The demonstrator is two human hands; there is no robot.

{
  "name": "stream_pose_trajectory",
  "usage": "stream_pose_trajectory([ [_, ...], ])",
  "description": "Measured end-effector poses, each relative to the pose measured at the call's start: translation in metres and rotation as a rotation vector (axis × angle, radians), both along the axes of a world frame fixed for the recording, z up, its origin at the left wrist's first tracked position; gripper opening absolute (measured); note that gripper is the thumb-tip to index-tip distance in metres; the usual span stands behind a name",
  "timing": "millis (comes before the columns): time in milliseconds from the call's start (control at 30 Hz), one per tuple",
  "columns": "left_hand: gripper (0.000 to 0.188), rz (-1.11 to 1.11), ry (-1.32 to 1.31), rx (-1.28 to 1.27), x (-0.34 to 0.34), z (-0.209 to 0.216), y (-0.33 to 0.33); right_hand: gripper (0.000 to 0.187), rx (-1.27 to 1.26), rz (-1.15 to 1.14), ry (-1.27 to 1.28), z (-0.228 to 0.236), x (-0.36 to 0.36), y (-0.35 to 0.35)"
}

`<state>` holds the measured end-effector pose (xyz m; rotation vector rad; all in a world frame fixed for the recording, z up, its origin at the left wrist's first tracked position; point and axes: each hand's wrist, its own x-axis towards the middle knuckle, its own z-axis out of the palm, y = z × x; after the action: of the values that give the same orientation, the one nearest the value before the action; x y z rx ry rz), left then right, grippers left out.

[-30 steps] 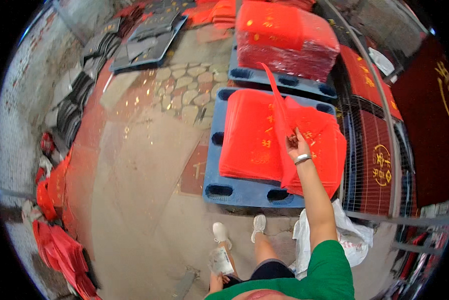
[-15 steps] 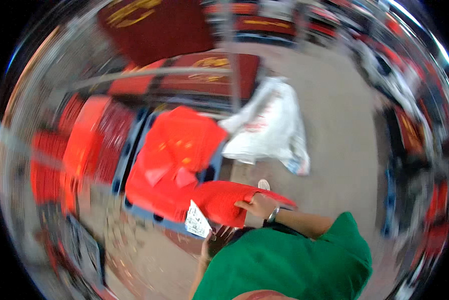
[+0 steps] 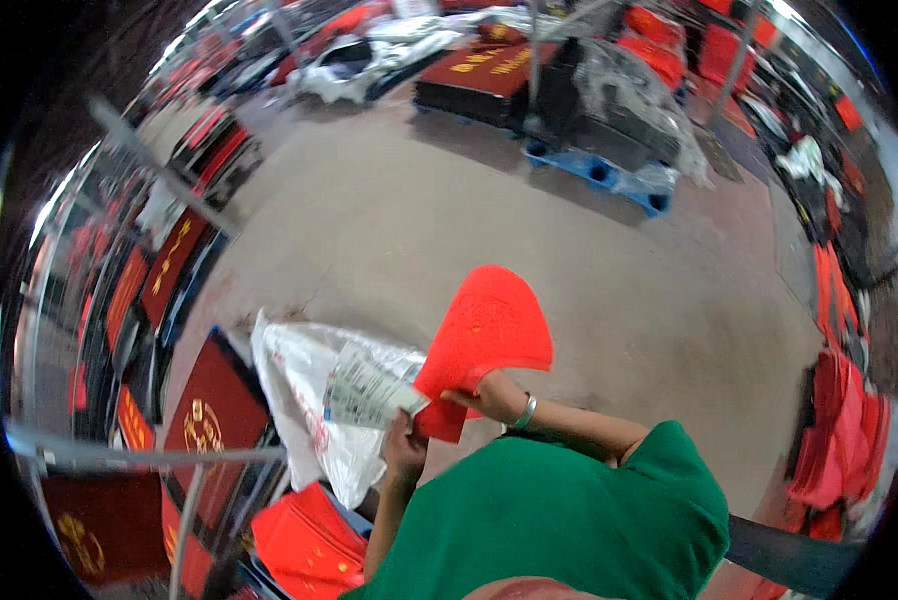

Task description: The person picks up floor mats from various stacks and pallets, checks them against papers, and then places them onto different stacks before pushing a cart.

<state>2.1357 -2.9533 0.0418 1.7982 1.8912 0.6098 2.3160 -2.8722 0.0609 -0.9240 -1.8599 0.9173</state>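
A bright red mat (image 3: 492,318) with a textured face and a curved far edge is held out in front of me. My right hand (image 3: 491,396) grips its near right side, with the thumb lying on top. My left hand (image 3: 406,448) is closed on the corner of a white printed paper sheet (image 3: 367,388), close to the mat's left edge; I cannot tell whether it also grips the mat. Below and behind the sheet lies a white plastic bag (image 3: 299,385). Red mats (image 3: 307,545) are stacked by my left forearm.
Dark red mats with yellow print (image 3: 214,410) are piled at the left beside a metal rail (image 3: 149,458). A blue pallet (image 3: 599,175) carries plastic-wrapped goods on the far floor. Folded red mats (image 3: 837,430) are stacked at the right.
My view has swung to the right, so the red stack and the white bag now sit lower left. The red mat has come away from the stack, held out over the floor.
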Motion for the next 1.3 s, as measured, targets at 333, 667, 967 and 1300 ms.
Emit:
stream_pose_trajectory([
  [333,0.022,0.037,-1.397,-0.15,0.099,-0.009,0.24,0.022,-0.187,-0.314,-0.089,0.008,0.107,0.146],
  [667,0.019,-0.143,-1.376,-0.433,0.18,-0.008,0.515,0.028,-0.447,-0.193,0.169,0.019,0.226,0.336],
  [967,0.025,-0.233,-0.898,-0.58,0.292,-0.01,0.686,0.027,-0.573,-0.983,0.802,-0.029,0.381,0.416],
  [1300,0.03,0.415,-0.942,-0.527,0.425,-0.042,0.834,0.024,-1.044,-0.991,0.39,-0.29,0.669,0.701],
])
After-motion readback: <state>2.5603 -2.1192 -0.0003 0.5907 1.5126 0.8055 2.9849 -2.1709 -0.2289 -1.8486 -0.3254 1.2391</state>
